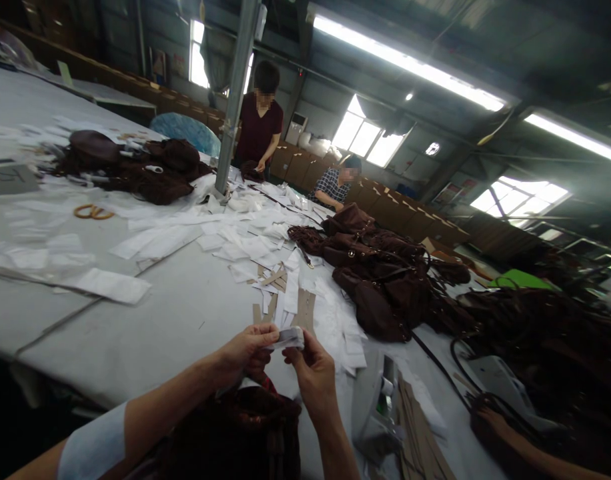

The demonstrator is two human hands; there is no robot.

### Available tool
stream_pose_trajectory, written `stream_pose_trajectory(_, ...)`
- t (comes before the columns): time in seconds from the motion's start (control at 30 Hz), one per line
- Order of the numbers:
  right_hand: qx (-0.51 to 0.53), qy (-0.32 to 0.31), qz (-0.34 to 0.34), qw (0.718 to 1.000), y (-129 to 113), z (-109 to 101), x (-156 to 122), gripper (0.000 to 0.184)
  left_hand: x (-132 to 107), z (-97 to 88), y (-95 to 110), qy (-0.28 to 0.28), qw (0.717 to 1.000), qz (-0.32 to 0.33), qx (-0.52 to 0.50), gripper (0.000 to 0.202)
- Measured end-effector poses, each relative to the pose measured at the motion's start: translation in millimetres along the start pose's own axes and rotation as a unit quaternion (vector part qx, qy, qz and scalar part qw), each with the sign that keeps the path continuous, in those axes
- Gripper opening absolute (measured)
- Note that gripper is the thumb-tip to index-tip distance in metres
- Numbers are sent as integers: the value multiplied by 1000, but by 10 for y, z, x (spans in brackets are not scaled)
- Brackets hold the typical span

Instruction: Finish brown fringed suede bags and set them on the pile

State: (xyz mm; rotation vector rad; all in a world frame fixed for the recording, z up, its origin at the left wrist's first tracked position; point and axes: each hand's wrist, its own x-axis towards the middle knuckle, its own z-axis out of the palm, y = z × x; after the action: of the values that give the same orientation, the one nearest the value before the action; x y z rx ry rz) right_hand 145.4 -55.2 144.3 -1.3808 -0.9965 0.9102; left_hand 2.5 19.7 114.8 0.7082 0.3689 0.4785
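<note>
From my end I see a pale grey-white table (160, 327), seamed across its top. White paper pieces (225, 237) litter its middle, with tan strips (305, 310) among them. Two joined-looking golden rings (93, 212) lie left, near a dark brown heap (150, 170); brown bags (380, 267) pile up right. Nearest me, a dark brown bag (235, 437) seems to rest there too, its base hidden.

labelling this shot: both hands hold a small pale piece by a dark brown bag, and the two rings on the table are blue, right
Not quite: in the head view the two rings are golden brown, not blue. The left hand and right hand do hold the small pale piece by the dark brown bag.
</note>
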Motion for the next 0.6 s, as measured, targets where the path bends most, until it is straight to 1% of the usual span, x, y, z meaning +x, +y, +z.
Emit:
stream_pose_trajectory(0.07, -50, -22, -18, 998, -37, 10, -47, 31, -17, 7, 13, -10, 1000, -8, -27, 33)
stream_pose_trajectory(0.1, -69, -23, -30, 997, -46, 25, -70, 29, -21, 18, 11, -13, 999, -7, -43, 34)
stream_pose_trajectory(0.17, -86, -4, -51, 995, -39, 77, -110, 26, -17, 53, -8, -9, 997, 6, -70, 35)
stream_pose_trajectory(0.23, -79, 30, -54, 995, 5, 145, -136, 26, 2, 101, -43, 11, 997, 31, -67, 37)
stream_pose_trajectory(0.27, -68, 47, -48, 995, 39, 182, -142, 26, 17, 123, -62, 25, 997, 48, -47, 37)
stream_pose_trajectory(0.33, -33, 81, -27, 996, 120, 251, -143, 27, 55, 156, -97, 61, 994, 91, 25, 38)
stream_pose_trajectory(0.4, 18, 105, -13, 994, 195, 304, -130, 29, 99, 168, -121, 100, 980, 134, 104, 40)
stream_pose_trajectory(0.47, 76, 113, -5, 991, 242, 335, -110, 29, 133, 164, -134, 129, 967, 162, 148, 40)
stream_pose_trajectory(0.53, 118, 108, 1, 987, 251, 345, -94, 27, 143, 159, -141, 127, 964, 167, 161, 39)
stream_pose_trajectory(0.6, 141, 100, 2, 985, 232, 339, -91, 26, 125, 162, -151, 107, 968, 166, 154, 39)
